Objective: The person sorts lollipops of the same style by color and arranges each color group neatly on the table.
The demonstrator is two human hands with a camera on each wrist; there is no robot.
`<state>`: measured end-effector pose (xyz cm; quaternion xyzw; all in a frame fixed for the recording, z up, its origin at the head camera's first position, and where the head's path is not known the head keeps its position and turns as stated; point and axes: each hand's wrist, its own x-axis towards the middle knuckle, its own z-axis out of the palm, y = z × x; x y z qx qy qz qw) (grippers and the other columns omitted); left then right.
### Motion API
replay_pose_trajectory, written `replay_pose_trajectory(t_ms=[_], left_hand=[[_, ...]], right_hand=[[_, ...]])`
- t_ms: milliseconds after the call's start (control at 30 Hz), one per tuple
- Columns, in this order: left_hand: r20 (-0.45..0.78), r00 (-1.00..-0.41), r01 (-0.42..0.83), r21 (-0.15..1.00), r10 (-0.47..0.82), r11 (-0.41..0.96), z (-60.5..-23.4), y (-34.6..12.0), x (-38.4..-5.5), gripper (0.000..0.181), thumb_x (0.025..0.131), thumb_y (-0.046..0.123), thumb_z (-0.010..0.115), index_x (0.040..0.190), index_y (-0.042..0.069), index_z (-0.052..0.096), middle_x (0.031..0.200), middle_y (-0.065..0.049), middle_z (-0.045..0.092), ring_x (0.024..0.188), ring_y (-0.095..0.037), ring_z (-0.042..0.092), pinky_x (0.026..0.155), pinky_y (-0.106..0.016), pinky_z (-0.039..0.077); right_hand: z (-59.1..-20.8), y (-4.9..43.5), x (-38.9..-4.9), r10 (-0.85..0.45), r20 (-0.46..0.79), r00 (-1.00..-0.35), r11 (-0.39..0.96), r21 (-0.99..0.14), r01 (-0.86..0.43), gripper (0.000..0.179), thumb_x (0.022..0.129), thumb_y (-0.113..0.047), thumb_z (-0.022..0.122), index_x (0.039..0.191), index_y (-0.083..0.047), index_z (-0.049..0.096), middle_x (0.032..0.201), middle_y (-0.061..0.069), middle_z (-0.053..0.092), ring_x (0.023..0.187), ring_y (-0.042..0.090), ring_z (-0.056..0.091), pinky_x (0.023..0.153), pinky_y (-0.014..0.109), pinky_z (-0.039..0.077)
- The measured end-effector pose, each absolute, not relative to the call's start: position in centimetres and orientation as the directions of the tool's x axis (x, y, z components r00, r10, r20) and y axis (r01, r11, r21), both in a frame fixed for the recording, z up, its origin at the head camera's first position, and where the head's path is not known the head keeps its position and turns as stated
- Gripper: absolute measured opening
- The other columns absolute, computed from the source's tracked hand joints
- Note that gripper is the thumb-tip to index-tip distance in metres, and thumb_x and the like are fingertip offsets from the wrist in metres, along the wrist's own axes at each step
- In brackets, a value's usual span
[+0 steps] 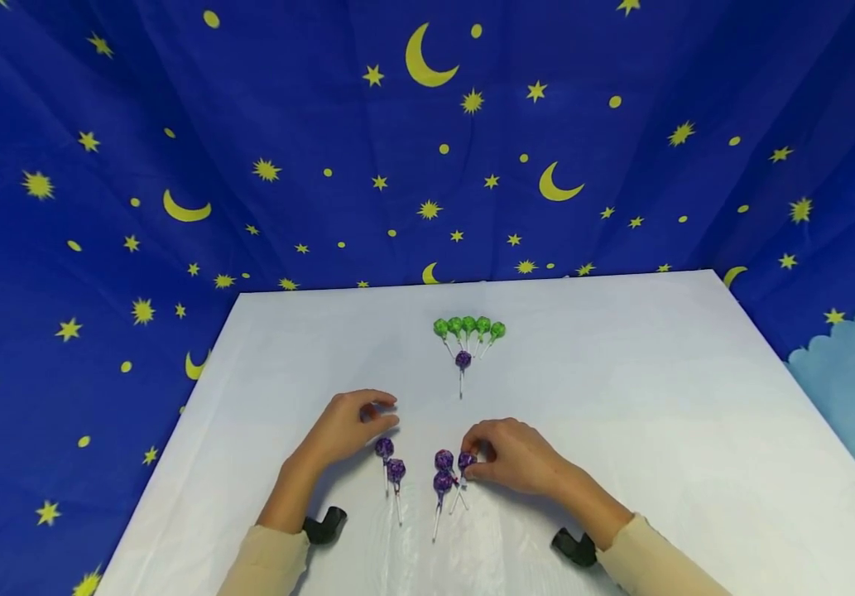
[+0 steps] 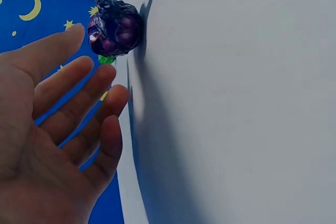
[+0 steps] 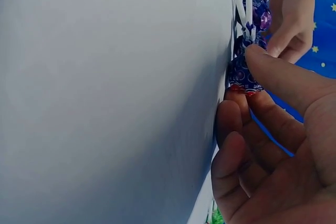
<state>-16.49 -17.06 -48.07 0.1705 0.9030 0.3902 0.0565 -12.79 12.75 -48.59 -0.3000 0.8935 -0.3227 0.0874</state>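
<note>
My right hand (image 1: 512,455) pinches a purple-wrapped lollipop (image 1: 467,460) by its head, low over the white table. The right wrist view shows the thumb and fingers at the wrapped head (image 3: 244,72), its white stick pointing away from the fingers. Two more purple lollipops (image 1: 443,483) lie just left of that hand, their heads close together. My left hand (image 1: 348,426) holds nothing; its thumb and fingers are apart. Just below the left fingers lies a purple lollipop (image 1: 385,448), with another (image 1: 396,470) beside it. In the left wrist view, the thumb is near one wrapped head (image 2: 118,30).
Farther back on the white table (image 1: 606,356), several green lollipops (image 1: 469,324) form a fan with sticks converging. A single purple lollipop (image 1: 463,360) lies in front of them. A blue curtain (image 1: 308,99) with yellow moons and stars hangs behind. Black pieces (image 1: 325,526) sit beside both wrists.
</note>
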Motion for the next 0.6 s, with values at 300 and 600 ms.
replay_pose_trajectory(t_ms=[300, 600], left_hand=[[0.034, -0.943, 0.243, 0.75, 0.332, 0.615, -48.1, -17.9, -15.3, 0.035, 0.086, 0.036, 0.073, 0.115, 0.016, 0.071, 0.094, 0.005, 0.065, 0.081, -0.012, 0.059, 0.071, -0.034, 0.049], [0.003, -0.945, 0.205, 0.785, 0.327, 0.585, -48.6, -18.3, -14.1, 0.038, 0.083, 0.039, 0.075, 0.113, 0.017, 0.071, 0.082, 0.008, 0.063, 0.08, -0.013, 0.058, 0.079, -0.038, 0.048]], right_hand=[[-48.5, 12.6, -12.9, -0.587, 0.034, -0.809, 0.617, -0.629, -0.474, 0.024, 0.08, -0.034, 0.079, 0.098, -0.021, 0.07, 0.082, -0.014, 0.061, 0.066, 0.001, 0.051, 0.061, 0.025, 0.043], [-48.4, 12.4, -12.8, -0.579, 0.021, -0.815, 0.618, -0.64, -0.456, 0.024, 0.079, -0.033, 0.08, 0.096, -0.021, 0.069, 0.08, -0.014, 0.06, 0.066, 0.001, 0.051, 0.06, 0.026, 0.043]])
